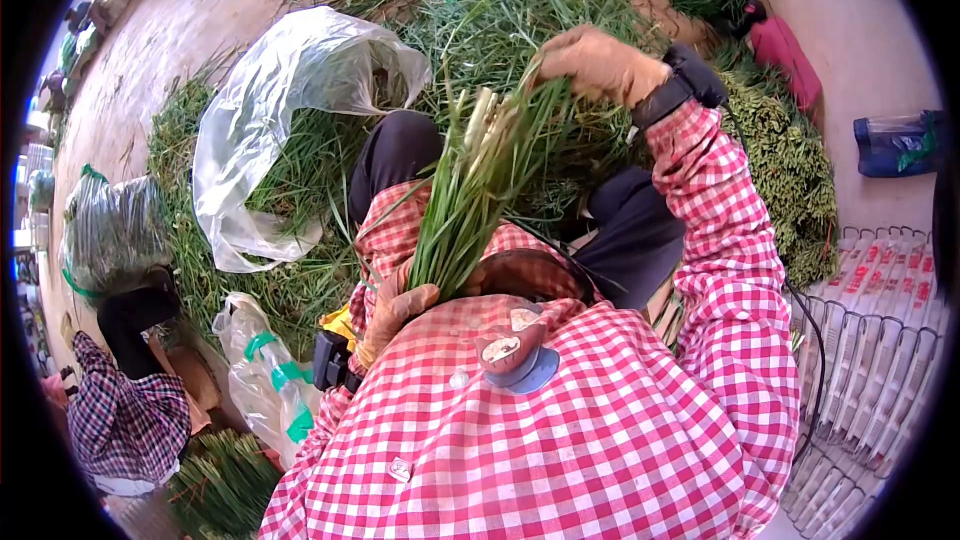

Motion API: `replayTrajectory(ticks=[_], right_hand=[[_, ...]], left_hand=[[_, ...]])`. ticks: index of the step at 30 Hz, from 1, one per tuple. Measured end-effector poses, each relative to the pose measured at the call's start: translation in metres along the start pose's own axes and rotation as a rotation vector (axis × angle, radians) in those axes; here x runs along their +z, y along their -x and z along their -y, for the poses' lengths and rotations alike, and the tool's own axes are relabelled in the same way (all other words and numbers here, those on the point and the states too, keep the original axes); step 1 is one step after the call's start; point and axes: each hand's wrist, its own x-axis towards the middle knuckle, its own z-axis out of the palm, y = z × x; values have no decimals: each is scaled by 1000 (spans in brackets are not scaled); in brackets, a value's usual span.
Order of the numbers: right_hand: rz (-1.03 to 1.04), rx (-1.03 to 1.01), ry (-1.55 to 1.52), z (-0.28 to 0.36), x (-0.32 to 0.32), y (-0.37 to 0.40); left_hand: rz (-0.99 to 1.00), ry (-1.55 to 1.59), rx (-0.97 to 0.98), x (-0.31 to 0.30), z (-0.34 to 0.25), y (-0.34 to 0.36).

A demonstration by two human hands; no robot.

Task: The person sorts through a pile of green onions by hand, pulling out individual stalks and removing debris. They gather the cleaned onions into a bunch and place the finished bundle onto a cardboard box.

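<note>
A bunch of long green stalks [455,205] with pale cut ends at the top leans upright in front of my chest. My left hand [395,315], in a tan glove, is wrapped around its lower, leafy part. Above and to the right, my gloved right hand [605,65] has its fingers bent together over some thin green blades beside the pale ends; the fingertips are partly hidden. Beneath both hands spreads a large heap of loose green stalks [470,35], which also surrounds my knees.
A clear plastic bag [250,130] lies open on the heap at left. Stacked bundles [780,160] stand at right, near a wire rack [870,340]. A wrapped bale [118,225] and a co-worker in a checked shirt [120,410] are at far left. A black cable [822,360] hangs by my right arm.
</note>
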Motion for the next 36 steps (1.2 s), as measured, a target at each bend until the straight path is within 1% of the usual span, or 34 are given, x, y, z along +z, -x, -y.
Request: replayTrajectory(ticks=[1,3,4,6,7,9,10,11,12,14,15,17,19,20,21,23,24,26,27,28,29,31,32,33,34,36], right_hand=[[-65,-44,-78,-7,-11,-9],[-173,-31,-119,-5,-35,-16],[-205,-280,153,-6,-51,-15],[-355,-380,132,-2,-91,-16],[-469,-225,-160,4,-105,-18],[-769,-331,-540,21,-104,-10],[-863,-260,-11,5,-122,-22],[-970,-71,674,16,-102,-20],[-914,-140,875,8,-80,-18],[-750,-341,930,17,-25,0],[-634,-454,773,33,12,18],[-349,-726,707,46,72,41],[-251,-577,794,46,114,51],[-234,-591,715,40,113,51],[-245,-545,629,26,112,49],[-170,-465,302,9,106,43],[-175,-499,298,9,108,41],[-201,-559,294,9,106,35],[-317,-513,425,17,107,32],[-454,-566,491,15,103,22],[-596,-613,564,9,94,9],[-659,-362,780,-2,70,-8],[-682,-458,693,-18,57,-19],[-712,-355,767,-22,45,-22],[-746,-410,663,-37,25,-31],[-827,-453,627,-103,-39,-72]], left_hand=[[1,35,-8,1,-1,3],[-16,76,0,0,-1,6],[-34,82,13,-2,1,9],[-93,60,73,-3,3,11],[-134,31,122,-5,4,11],[-223,-23,221,-12,6,12],[-190,-3,219,-18,6,12],[-224,-26,224,-18,4,13],[-253,-52,224,-16,2,13],[-276,-79,229,-14,0,9],[-266,-131,223,-13,1,7],[-294,-219,212,-8,-3,12],[-190,-350,271,14,-11,18],[-76,-346,273,9,-8,14],[-60,-348,184,0,-2,12],[-5,-347,192,-1,-2,11],[-7,-316,196,3,-3,11],[-26,-121,120,0,-4,9],[-21,-28,72,0,-6,7],[-34,88,48,0,-4,5],[-145,48,53,2,-5,7],[-187,154,25,0,-5,8],[-127,195,61,-5,-3,6],[-78,237,99,-9,0,4],[-85,237,133,-10,2,1],[-70,159,134,-18,0,2]])
